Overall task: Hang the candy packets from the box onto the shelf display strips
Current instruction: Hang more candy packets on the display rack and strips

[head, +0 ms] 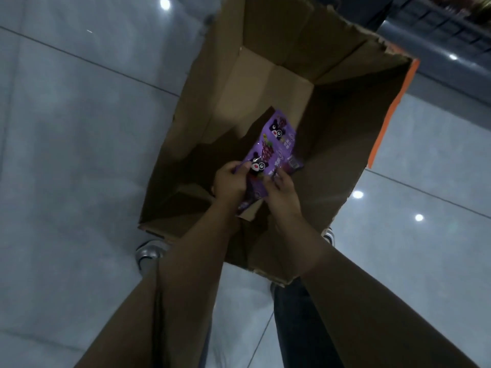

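We've got both hands inside the box [265,83] on the floor [66,128], left hand [229,181] beside right hand [283,192], candy packets [276,144] apparently between them.

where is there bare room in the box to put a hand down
Free: the bare floor of the cardboard box at its far end, bordered by the far walls and the purple candy packets. Crowded: the near end, where the left hand and right hand both hold the packets.
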